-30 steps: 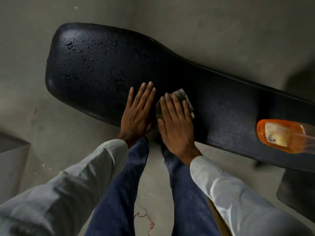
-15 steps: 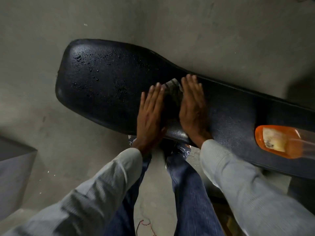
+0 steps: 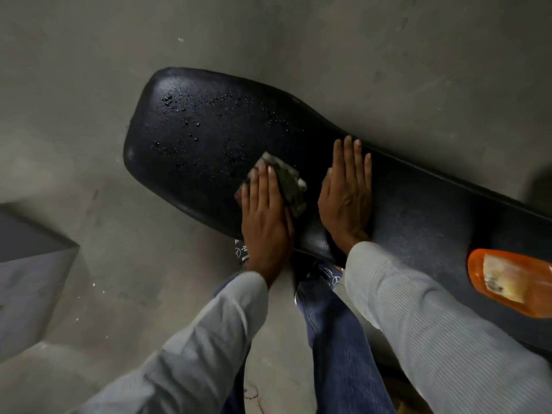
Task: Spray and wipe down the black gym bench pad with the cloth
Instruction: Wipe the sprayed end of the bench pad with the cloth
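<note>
The black gym bench pad [image 3: 194, 138] runs from the upper left to the right edge, with spray droplets beading on its wide left end. A crumpled grey-white cloth [image 3: 291, 182] lies on the pad near its front edge. My left hand [image 3: 265, 216] presses flat on the cloth, fingers pointing away from me and covering its left part. My right hand [image 3: 348, 189] rests flat on the bare pad just right of the cloth, fingers together, holding nothing. An orange spray bottle [image 3: 507, 282] lies on its side on the pad at the far right.
Grey concrete floor [image 3: 89, 115] surrounds the bench. A grey block [image 3: 27, 264] stands at the left edge. My legs in blue jeans [image 3: 334, 330] and my shoes are below the pad's front edge.
The cloth has passed from under my right hand to under my left hand and shifted left toward the wet end. My right hand now lies on bare pad. The view has shifted.
</note>
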`<state>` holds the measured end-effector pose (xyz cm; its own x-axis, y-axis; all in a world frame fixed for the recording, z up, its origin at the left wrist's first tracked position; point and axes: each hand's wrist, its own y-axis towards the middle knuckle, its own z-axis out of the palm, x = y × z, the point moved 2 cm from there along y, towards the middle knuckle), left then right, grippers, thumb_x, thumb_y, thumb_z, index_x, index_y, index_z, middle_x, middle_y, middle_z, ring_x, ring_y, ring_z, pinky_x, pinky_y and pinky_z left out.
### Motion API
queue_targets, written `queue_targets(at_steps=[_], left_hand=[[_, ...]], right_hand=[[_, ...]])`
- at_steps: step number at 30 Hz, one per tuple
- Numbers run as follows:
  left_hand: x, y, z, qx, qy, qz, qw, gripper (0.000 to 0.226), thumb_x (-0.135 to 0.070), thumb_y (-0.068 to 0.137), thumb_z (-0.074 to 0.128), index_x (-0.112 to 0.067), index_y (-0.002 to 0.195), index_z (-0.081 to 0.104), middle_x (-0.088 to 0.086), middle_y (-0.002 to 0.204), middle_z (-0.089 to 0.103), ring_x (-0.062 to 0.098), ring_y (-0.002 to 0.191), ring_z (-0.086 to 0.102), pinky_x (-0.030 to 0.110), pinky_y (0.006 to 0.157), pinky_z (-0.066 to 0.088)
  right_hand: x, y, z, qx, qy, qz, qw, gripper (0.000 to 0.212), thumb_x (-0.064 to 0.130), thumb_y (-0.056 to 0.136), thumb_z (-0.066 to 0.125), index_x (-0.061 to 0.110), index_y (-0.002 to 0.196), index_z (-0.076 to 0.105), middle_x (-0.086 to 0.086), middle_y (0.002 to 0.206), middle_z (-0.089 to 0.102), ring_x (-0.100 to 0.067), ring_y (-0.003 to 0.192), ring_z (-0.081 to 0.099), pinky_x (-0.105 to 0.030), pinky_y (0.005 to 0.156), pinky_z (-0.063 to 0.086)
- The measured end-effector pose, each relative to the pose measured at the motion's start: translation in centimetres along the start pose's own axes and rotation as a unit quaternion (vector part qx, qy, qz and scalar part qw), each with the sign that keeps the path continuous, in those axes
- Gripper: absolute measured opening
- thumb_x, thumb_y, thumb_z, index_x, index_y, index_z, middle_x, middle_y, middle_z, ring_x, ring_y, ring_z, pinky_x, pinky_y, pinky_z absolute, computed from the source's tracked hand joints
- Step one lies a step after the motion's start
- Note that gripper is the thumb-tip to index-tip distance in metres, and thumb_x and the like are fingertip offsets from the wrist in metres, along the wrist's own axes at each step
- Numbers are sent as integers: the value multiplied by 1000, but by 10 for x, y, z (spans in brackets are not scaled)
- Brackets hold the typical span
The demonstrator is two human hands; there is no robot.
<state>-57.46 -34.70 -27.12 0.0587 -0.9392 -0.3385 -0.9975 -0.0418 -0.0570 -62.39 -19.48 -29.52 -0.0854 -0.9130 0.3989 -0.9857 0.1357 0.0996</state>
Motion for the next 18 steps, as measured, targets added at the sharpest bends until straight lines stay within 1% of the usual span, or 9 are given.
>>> queue_targets(at_steps=[2,4,6,8,10,13,15,18], left_hand=[[-11,45,3,-28,-6,-22,999,66,-31,107,31,-6,167,26,20,176,20,35,165,17,53,135,12],[-23,81,4,-26,-8,-20,999,63,-39,110,30,-17,170,25,20,177,14,35,166,11,53,135,7],[-31,92,5,-11,2,-10,1000,63,-48,113,30,-23,170,24,19,178,9,35,167,6,52,135,4],[-26,74,3,-3,10,16,1000,61,-46,114,33,-23,170,24,18,178,10,34,167,6,52,135,6],[-9,30,-2,7,21,37,999,61,-44,114,36,-23,170,23,16,179,11,32,167,6,53,135,9],[19,-31,-11,36,44,14,998,62,-45,114,32,-25,171,20,15,179,7,30,167,2,53,135,9],[22,-32,-10,42,60,-13,997,61,-46,114,30,-24,170,22,15,179,8,30,167,3,53,135,8],[3,24,-9,5,57,-47,997,60,-45,113,33,-23,169,28,18,178,14,34,166,10,51,136,6]], right_hand=[[0,-1,1,-8,-22,-3,1000,57,20,112,33,2,166,37,-19,175,34,-34,166,28,-53,137,18],[0,-1,-1,-11,-27,-9,1000,58,19,112,32,2,167,36,-18,176,33,-33,166,27,-52,137,18],[0,0,-3,-7,-35,-12,999,58,19,112,32,3,167,35,-18,176,32,-32,167,26,-52,137,18],[1,2,-3,-7,-33,-6,999,57,18,112,34,3,167,36,-18,176,33,-32,166,27,-53,136,20],[2,2,-4,-10,-26,0,1000,56,17,112,36,3,166,37,-18,175,34,-33,166,28,-54,136,21],[2,1,-4,-7,-21,-2,1000,57,17,112,40,3,167,36,-16,176,33,-32,166,27,-54,136,21],[2,-1,-2,-10,-24,2,1000,57,17,112,40,3,167,36,-16,176,34,-32,166,27,-54,135,21],[2,0,-2,-18,-23,7,1000,57,16,111,41,3,166,38,-16,175,35,-32,166,28,-54,135,22]])
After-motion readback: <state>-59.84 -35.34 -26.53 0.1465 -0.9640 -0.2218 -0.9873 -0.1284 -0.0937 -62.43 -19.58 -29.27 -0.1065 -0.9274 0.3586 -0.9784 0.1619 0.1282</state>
